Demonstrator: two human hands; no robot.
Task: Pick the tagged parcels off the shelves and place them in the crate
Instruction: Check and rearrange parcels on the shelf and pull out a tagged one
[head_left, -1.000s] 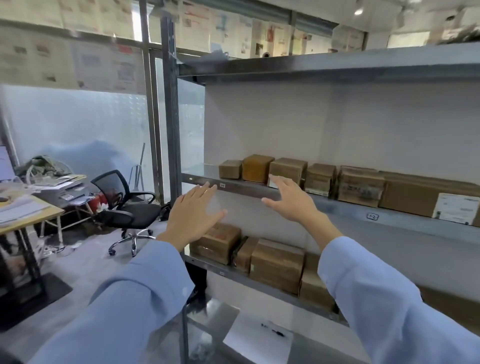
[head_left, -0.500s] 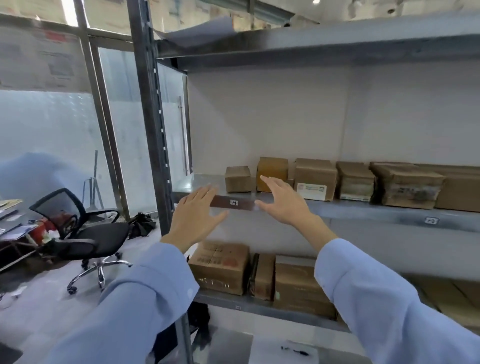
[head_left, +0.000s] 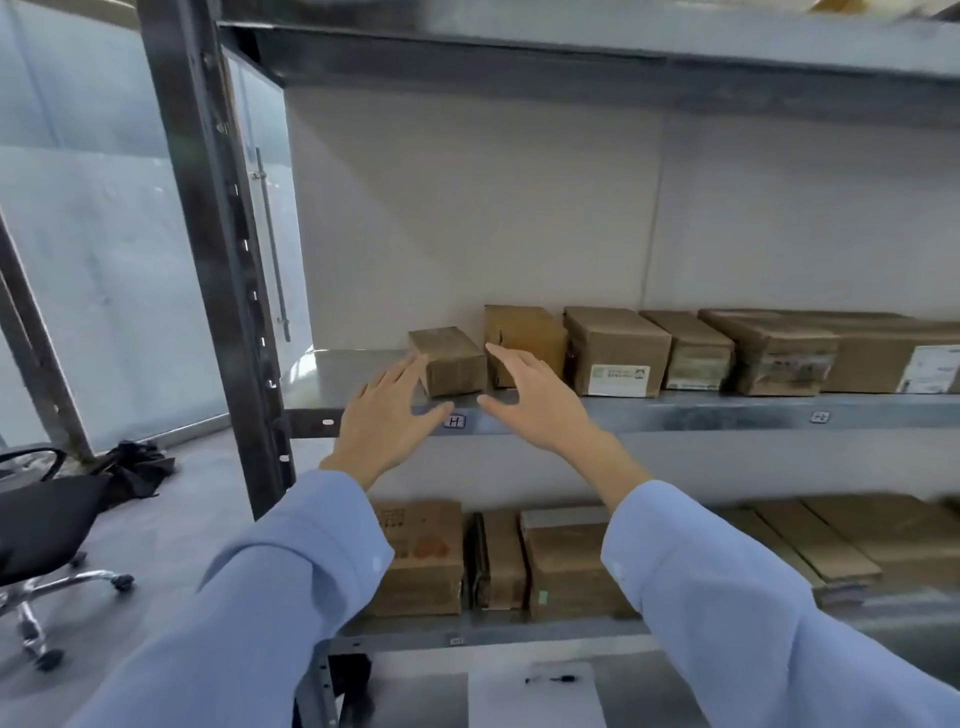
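Note:
A small brown parcel (head_left: 448, 359) sits leftmost on the middle shelf (head_left: 675, 410). My left hand (head_left: 387, 418) reaches up at its left side, fingers straight, fingertips near the box. My right hand (head_left: 535, 402) is spread open just right of it, in front of a taller brown parcel (head_left: 524, 332). Neither hand grips anything. More parcels continue to the right, among them a parcel with a white label (head_left: 618, 349). No crate is in view.
A dark steel upright (head_left: 208, 234) stands left of the hands. The lower shelf holds several brown boxes (head_left: 423, 558). A white sheet with a pen (head_left: 535, 693) lies on the bottom level. A black office chair (head_left: 41, 525) stands at the far left by frosted glass.
The view has closed in on the shelf. Both hands have moved forward and now flank the small leftmost parcel.

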